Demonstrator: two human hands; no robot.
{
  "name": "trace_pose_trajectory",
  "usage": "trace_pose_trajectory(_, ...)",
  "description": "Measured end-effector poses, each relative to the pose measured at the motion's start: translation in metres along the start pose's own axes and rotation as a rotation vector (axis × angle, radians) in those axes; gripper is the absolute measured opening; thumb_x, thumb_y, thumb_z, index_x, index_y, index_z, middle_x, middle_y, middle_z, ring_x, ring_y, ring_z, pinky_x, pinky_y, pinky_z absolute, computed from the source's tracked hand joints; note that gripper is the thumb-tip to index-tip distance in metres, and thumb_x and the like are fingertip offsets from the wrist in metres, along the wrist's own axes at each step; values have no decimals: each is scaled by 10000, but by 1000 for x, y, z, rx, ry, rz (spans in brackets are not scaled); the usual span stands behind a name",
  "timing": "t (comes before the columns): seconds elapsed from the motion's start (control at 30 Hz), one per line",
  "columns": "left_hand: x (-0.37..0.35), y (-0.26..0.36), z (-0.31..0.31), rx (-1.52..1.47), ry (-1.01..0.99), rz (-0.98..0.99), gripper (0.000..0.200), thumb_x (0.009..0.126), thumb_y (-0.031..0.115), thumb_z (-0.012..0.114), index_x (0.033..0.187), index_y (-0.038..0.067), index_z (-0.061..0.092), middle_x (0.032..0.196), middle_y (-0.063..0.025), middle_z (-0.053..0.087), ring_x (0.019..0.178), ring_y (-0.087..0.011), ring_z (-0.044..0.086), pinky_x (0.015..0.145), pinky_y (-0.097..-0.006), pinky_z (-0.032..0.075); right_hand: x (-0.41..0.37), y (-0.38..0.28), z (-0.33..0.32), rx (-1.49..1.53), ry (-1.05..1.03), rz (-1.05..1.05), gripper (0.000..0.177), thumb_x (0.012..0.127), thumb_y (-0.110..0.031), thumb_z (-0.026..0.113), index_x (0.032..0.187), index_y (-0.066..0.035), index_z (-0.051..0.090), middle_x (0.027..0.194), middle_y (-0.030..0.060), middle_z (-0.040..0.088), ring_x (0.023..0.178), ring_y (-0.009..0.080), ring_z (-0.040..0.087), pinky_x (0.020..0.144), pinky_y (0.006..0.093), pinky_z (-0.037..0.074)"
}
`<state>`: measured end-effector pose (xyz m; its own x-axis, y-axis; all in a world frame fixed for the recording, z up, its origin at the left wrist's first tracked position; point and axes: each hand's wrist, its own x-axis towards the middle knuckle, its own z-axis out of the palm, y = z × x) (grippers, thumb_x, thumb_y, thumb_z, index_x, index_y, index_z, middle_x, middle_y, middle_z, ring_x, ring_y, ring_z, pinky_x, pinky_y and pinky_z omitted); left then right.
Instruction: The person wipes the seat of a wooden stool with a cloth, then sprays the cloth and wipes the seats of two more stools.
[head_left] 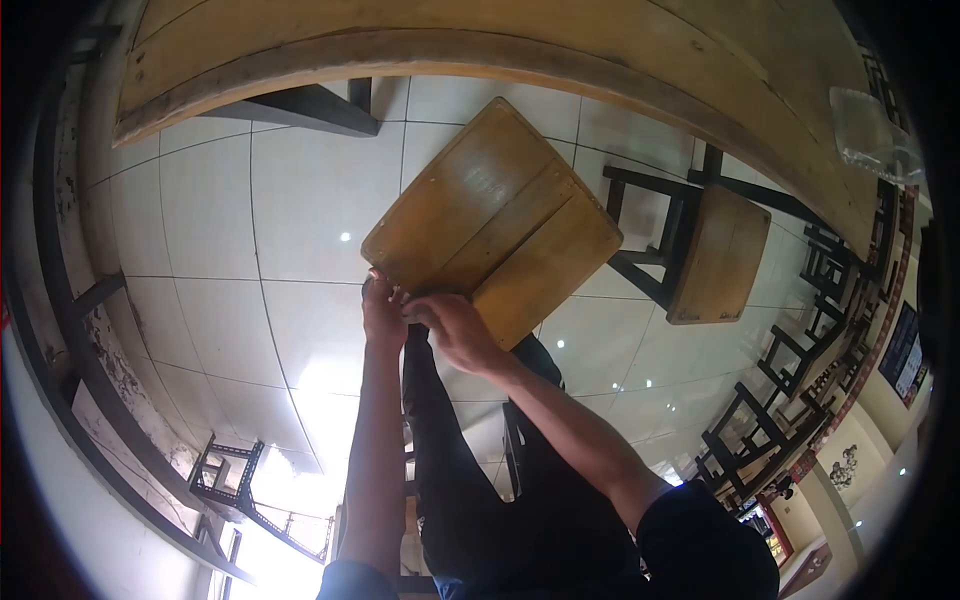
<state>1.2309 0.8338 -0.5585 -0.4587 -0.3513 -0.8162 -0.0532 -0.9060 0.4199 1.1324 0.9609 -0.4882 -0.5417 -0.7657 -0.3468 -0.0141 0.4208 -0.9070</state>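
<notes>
Head view, left hand, right hand gripping stool

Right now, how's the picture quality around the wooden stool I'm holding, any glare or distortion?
Head view: fisheye bends the long wooden table edge into an arc, with black vignetting at the corners; daylight blows out the lower left and spots the glossy white floor tiles; the square tan wooden stool, gripped by left hand and right hand, looks sharp.

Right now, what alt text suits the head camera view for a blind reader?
The left hand and right hand hold the near edge of a wooden stool above a tiled floor. A second stool stands by a long table.
</notes>
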Motion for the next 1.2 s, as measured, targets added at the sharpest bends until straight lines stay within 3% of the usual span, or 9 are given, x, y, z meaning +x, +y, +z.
trace_pose_trajectory(0.03,-10,-5,16,24,196,-36,488,1033,442,509,1373,92,490,1185,-81,622,1087,-205,600,900,-392,506,-6,-1,-19,44,-47,127,202,1028,-147,494,1163,-77,627,1133,159,667,1106,338,636,940,438,483)
trace_pose_trajectory(0.17,-44,-51,21,17,55,-22,481,1013,484,542,1307,104,512,1162,-30,617,1047,-155,583,880,-382,486,13,21,-117,-103,473,125,248,1045,-266,503,1112,-48,601,974,141,648,900,278,652,794,371,502)
trace_pose_trajectory(0.27,-60,-67,31,272,172,-23,383,1008,425,574,1212,102,543,1094,-8,613,960,-123,579,812,-331,478,54,29,-195,-523,753,-106,482,915,-501,664,1093,-54,640,925,157,696,896,349,685,798,446,531)
trace_pose_trajectory(0.3,-58,-68,30,313,164,40,329,1027,387,543,1172,92,537,1049,-20,603,923,-131,590,795,-330,488,59,34,-209,-522,762,-108,482,915,-501,664,1093,-54,640,925,157,696,896,349,685,798,446,531)
trace_pose_trajectory(0.37,-55,-66,35,346,205,89,270,1036,325,525,1150,81,547,933,-21,588,812,-132,593,736,-310,491,65,45,-228,-544,346,214,551,861,-546,707,1063,-37,643,870,176,703,872,360,695,789,448,534)
trace_pose_trajectory(0.47,-51,-63,35,320,305,41,215,1012,269,565,1130,91,588,969,0,607,790,-108,570,706,-281,467,67,50,-233,-547,238,304,535,864,-538,704,1015,-28,646,865,190,707,879,365,694,785,446,533)
trace_pose_trajectory(0.73,-15,4,37,571,330,159,304,1015,275,578,1145,7,640,897,-25,621,776,-100,565,644,-276,463,36,54,-212,-384,311,473,533,890,-548,664,1036,-36,652,910,187,712,912,392,685,803,454,522)
trace_pose_trajectory(1.03,25,70,66,868,132,257,426,1003,308,607,1256,-33,637,1100,-98,676,1001,-185,581,895,-338,447,-17,78,-178,-119,404,593,580,901,-558,654,1136,-28,654,1036,182,714,1008,348,673,887,411,506)
trace_pose_trajectory(1.2,24,78,77,896,106,249,362,1020,250,586,1187,-64,653,1055,-139,695,979,-198,631,886,-338,495,-23,82,-175,-82,466,597,591,904,-539,667,1153,-3,646,1077,180,707,1029,320,670,905,393,497)
